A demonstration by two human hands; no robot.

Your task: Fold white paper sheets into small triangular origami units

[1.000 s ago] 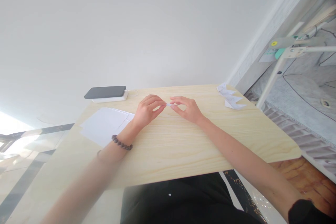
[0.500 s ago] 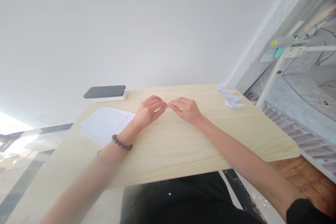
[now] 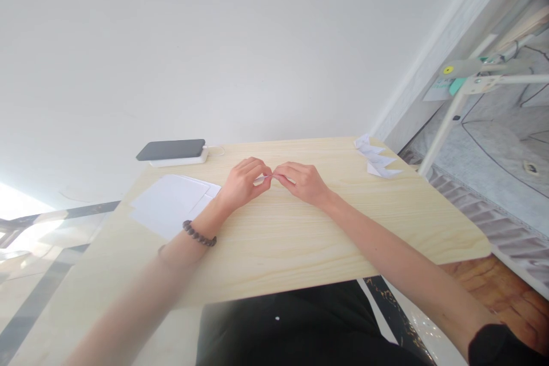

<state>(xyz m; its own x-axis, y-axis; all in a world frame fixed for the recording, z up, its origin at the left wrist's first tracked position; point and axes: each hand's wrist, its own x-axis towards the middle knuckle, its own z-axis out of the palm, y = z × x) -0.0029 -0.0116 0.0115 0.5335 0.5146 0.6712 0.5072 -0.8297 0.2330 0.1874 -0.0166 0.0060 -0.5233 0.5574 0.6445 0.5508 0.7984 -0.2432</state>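
Left hand (image 3: 245,184) and right hand (image 3: 305,184) met, fingertips pinched closed on 1 small white paper piece (image 3: 259,179) between them. Neither was clearly nearer; fingers mostly hid its long axis.

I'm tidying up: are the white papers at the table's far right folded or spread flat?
Folded: the papers show pointed tips and angled faces, unlike the broad sheets lying flat at the left.
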